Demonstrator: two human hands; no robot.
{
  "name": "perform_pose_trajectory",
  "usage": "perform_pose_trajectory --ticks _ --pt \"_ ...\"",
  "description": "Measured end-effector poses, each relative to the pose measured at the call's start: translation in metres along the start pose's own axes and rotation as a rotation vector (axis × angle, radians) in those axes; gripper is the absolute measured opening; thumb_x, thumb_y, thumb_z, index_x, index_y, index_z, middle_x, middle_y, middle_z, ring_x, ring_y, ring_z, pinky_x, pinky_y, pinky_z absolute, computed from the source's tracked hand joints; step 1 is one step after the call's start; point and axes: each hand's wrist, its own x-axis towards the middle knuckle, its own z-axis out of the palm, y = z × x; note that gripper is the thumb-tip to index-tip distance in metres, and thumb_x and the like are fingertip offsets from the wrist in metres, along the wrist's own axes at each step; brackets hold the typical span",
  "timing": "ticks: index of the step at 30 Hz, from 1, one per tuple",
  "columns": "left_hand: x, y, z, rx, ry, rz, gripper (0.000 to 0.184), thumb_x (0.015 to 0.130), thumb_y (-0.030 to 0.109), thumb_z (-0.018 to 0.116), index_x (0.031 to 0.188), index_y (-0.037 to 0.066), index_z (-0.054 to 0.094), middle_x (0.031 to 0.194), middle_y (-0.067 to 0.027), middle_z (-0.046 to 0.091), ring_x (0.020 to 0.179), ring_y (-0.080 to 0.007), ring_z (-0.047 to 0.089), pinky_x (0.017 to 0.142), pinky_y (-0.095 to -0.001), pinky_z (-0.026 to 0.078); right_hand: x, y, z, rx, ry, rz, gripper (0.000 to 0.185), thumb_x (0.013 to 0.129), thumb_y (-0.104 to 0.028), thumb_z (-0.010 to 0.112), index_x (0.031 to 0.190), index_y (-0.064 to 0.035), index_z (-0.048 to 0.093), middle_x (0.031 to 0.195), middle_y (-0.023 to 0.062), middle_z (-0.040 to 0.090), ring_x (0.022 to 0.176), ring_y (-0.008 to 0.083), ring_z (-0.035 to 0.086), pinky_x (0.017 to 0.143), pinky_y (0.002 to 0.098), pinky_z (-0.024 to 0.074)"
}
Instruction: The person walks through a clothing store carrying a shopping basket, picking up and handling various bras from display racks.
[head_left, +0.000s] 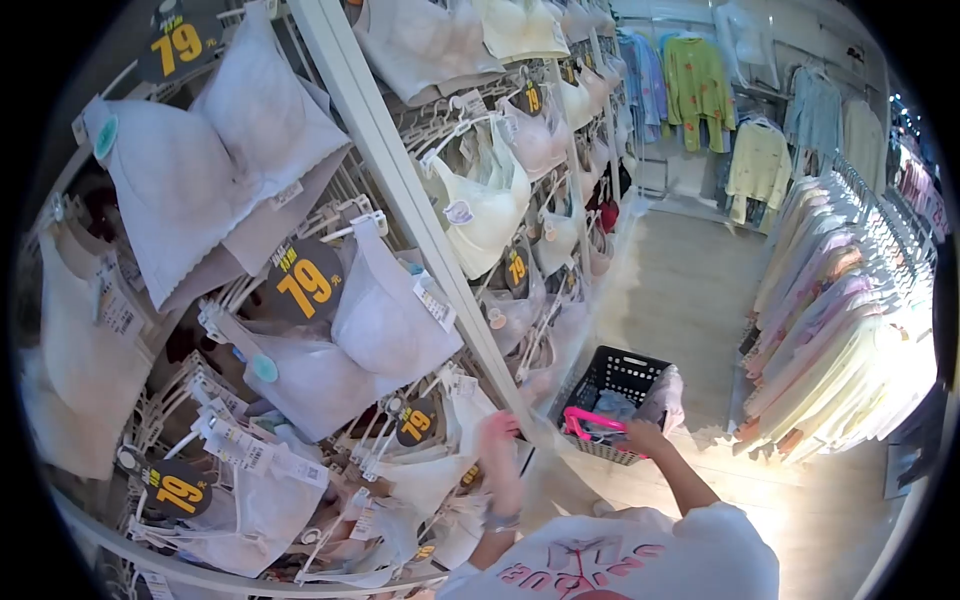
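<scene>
My left hand (500, 455) is raised beside the white upright post of the bra rack, its fingers smeared by motion. Just right of it, my right hand (643, 438) is closed at the end of a bright pink handle (580, 422), above a black perforated basket (622, 370). Some pale blue cloth (613, 404) lies inside the basket, and a greyish-pink garment (662, 398) drapes over its right side. Light lilac bras (345, 365) hang on the rack to the left, near round black tags marked 79 (305, 282).
A long rail of pastel garments (820, 320) stands on the right. At the back wall hang a green top (697, 90) and a yellow set (757, 165). Pale floor (680, 260) runs between the racks. The white post (400, 180) divides the bra displays.
</scene>
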Motion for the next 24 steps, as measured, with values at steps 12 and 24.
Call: perform_pose_trajectory --ticks 12,24 --pt "-0.041 -0.187 0.087 1.297 -0.983 0.312 0.080 0.074 0.022 0.068 0.142 0.014 0.028 0.150 -0.0140 0.017 0.138 -0.0353 0.016 0.099 -0.0706 0.018 -0.010 0.004 0.080 0.057 0.665 0.126 0.031 0.068 -0.030 0.072 0.085 -0.0067 0.060 0.091 0.0136 0.061 0.091 0.0327 0.057 0.074 0.0448 0.0468" --pt "-0.029 -0.200 0.057 1.086 -1.029 0.319 0.078 0.074 0.019 0.068 0.142 0.022 0.031 0.151 -0.0100 0.015 0.139 -0.0350 0.010 0.101 -0.0683 0.017 0.014 -0.011 0.083 0.320 0.274 -0.054 0.040 0.071 -0.042 0.067 0.074 -0.0024 0.067 0.069 0.0187 0.064 0.065 0.0357 0.064 0.062 0.0453 0.0517"
